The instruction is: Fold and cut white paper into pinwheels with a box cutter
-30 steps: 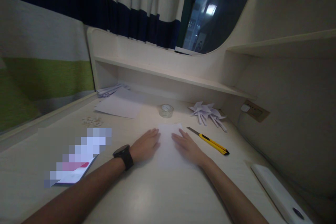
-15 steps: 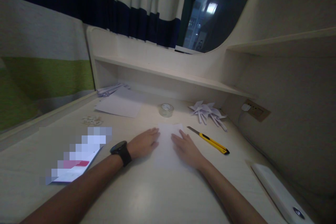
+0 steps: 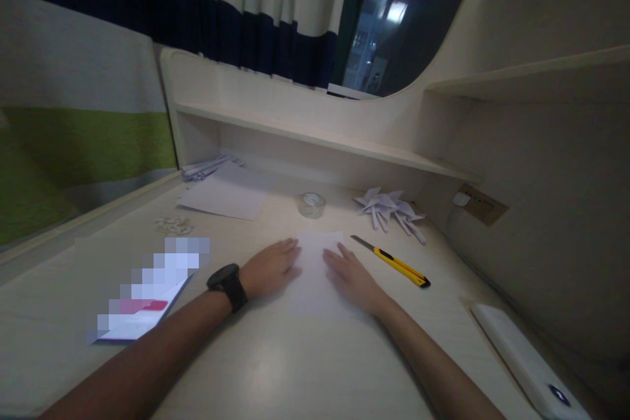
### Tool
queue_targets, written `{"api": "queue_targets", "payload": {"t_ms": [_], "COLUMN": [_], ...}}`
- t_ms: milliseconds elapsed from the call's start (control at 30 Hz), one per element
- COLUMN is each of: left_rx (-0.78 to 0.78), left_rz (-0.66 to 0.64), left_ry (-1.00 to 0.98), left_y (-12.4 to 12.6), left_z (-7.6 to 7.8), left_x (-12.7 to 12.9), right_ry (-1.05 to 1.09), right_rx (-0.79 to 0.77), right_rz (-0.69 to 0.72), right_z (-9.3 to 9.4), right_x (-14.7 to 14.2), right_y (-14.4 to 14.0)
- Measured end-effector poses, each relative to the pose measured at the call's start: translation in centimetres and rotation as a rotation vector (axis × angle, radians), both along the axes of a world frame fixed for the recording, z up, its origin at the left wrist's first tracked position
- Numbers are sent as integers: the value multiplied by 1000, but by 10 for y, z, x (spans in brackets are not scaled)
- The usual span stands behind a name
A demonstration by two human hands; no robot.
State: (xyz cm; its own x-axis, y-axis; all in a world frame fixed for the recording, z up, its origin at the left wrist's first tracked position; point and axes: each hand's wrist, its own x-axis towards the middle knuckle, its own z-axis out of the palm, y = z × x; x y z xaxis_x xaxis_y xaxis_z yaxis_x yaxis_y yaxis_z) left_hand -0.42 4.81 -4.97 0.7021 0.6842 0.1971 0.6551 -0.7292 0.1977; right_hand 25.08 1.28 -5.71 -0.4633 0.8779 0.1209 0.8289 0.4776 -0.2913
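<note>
flatly, both palms are laid on a sheet of white paper (image 3: 315, 269) near the middle of the desk (image 3: 275, 374). the left hand (image 3: 270, 269), above a black wristwatch (image 3: 228, 286), is rested on the sheet's left edge with fingers extended and close together, nothing gripped. the right hand (image 3: 350, 277) is pressed on the sheet's right part, fingers likewise straight and slightly parted, nothing pinched. a strip of bare paper is left showing between the two hands, which are kept near but not touching.

just to the right of the right hand a yellow utility knife (image 3: 394, 263) is seen, its blade pointed away and to the left. beyond the fingertips a roll of clear tape (image 3: 312, 205) is stood, and further right of it a heap of folded paper pieces (image 3: 391, 209) is gathered under the shelf (image 3: 319, 138). beyond and left of the left hand a second plain sheet (image 3: 221, 195) is laid, with a few more folded pieces (image 3: 207, 167) behind it and small pale bits (image 3: 173, 226) beside it. a blurred booklet (image 3: 142, 302) lies left of the left forearm, and a white remote-like device (image 3: 529, 364) is placed right of the right forearm.

for a clean result, it is judged that the sheet should be held flat with even pressure from both palms, edges squared before any crease is pressed, and the knife blade kept clear of the right wrist.
</note>
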Motion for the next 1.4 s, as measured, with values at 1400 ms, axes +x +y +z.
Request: {"api": "queue_targets", "payload": {"t_ms": [1400], "left_rx": [-6], "left_rz": [0], "left_ry": [31], "left_y": [-2], "left_z": [3], "left_x": [2], "right_ry": [48], "right_rx": [42], "right_rz": [16], "right_z": [20], "right_x": [1], "right_y": [-8]}}
